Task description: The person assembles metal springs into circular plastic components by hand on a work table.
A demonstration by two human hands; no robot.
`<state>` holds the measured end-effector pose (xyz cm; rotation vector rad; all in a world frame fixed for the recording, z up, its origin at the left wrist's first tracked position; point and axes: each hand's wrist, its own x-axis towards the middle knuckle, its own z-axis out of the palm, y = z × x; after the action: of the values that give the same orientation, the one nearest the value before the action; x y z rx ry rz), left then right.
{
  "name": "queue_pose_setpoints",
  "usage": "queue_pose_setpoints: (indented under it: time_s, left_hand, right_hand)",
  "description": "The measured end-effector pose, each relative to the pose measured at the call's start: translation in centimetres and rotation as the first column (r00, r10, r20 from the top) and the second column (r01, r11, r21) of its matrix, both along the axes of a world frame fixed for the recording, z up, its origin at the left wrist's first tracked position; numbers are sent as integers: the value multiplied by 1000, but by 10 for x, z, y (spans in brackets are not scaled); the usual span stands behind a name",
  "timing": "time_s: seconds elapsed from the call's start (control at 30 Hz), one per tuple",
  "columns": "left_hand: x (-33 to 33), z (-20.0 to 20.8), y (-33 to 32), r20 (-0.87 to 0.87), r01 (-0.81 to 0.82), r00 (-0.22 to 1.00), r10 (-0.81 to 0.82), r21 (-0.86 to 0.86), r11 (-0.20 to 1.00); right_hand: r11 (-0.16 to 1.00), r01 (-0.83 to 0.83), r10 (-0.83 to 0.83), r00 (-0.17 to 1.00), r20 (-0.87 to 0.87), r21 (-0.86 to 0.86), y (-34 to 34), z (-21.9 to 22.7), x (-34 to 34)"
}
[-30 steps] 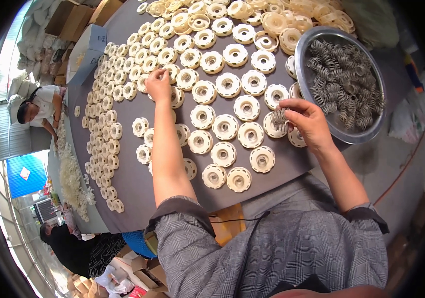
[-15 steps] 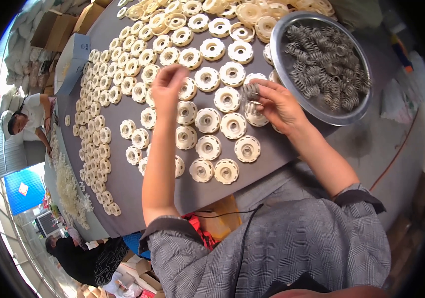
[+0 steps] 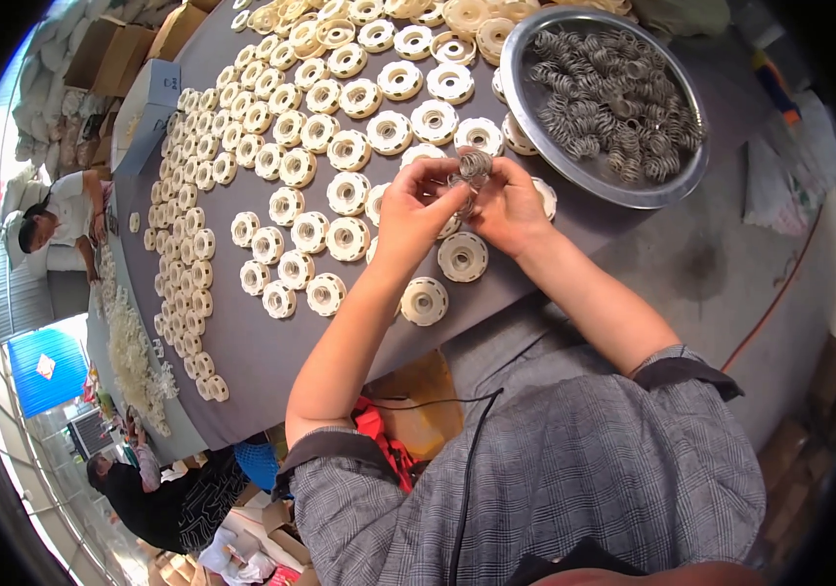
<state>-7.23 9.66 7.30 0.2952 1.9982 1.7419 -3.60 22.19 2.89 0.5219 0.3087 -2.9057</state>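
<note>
The two hands met above the near right part of the grey tabletop (image 3: 262, 381), gathered around a small clump of coil springs (image 3: 475, 167). The right hand (image 3: 508, 205) gripped the clump from its right side, thumb and fingers drawn in close, while the left hand (image 3: 422, 200) was narrowed in a pinch at the clump's lower left; exactly how many coils each one held could not be told. Beneath and around the hands, cream notched plastic rings (image 3: 425, 301) lay flat in loose rows, and several had a spring seated in the middle. Just beyond the right hand stood a round metal basin (image 3: 623, 195), heaped with more loose springs (image 3: 618, 103). Smaller-looking rings crowded the left part of the tabletop, near a pale blue carton (image 3: 154, 103), and yellower rings (image 3: 477, 18) were piled at the far edge. Off to the left, a co-worker in white (image 3: 71, 207) leaned over another table bearing a heap of pale pieces (image 3: 135, 361), and a person in black (image 3: 149, 503) was nearer.
</note>
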Motion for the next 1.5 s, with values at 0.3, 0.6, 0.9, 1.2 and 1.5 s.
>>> queue_pose_setpoints:
  time_s: [0.3,0.6,0.9,1.2,1.5]
  left_hand:
    - [-4,19,-8,33,-125,992,123,109,986]
    - [-174,-17,-108,-404,-547,756,515,40,836]
    - [-309,-71,-200,-629,-812,557,542,-273,517]
    - [-296,-64,-171,-484,-679,614,624,79,730]
    - [-75,5,-26,-608,110,758,-237,-240,965]
  right_hand:
    - [959,47,33,961,276,-278,-14,19,-2]
    - [960,-84,123,984,131,-265,4,-5,-11]
    - [998,-68,68,995,78,-1,14,5,-27]
    - [983,-75,64,995,73,170,2,1,-58]
    - [939,26,-44,998,45,342,-29,10,-58]
